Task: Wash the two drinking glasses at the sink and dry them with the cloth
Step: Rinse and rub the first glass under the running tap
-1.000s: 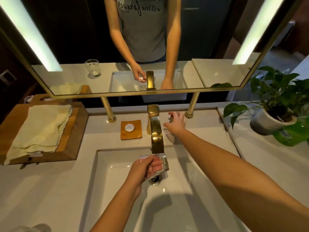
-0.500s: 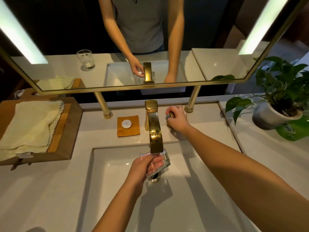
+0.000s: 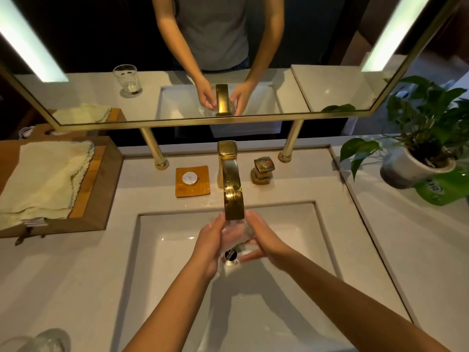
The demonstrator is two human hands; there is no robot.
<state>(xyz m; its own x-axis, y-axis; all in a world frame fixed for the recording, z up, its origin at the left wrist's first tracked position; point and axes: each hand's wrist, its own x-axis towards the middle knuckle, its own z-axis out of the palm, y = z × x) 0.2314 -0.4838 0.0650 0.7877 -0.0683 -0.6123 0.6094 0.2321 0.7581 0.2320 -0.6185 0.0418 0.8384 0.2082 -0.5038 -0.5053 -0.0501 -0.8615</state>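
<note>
glass [image 3: 234, 231] between both hands, second glass [image 3: 38, 341] on counter [image 3: 63, 275].

Warm, dim light overall; two bright strips [image 3: 29, 44] set into the mirror [image 3: 177, 121] glare white (detail blown out); both arms cast soft shadows into the sink [image 3: 152, 250]; the gold faucet [image 3: 232, 189] carries highlights; wide-angle bending at edges; the hands blur slightly.

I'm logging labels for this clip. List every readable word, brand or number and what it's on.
None can be read.
Green packet beside the plant pot: white print, too blurred.
Small tag on the cloth: too small.
Round soap on its dish: marks illegible.
</note>
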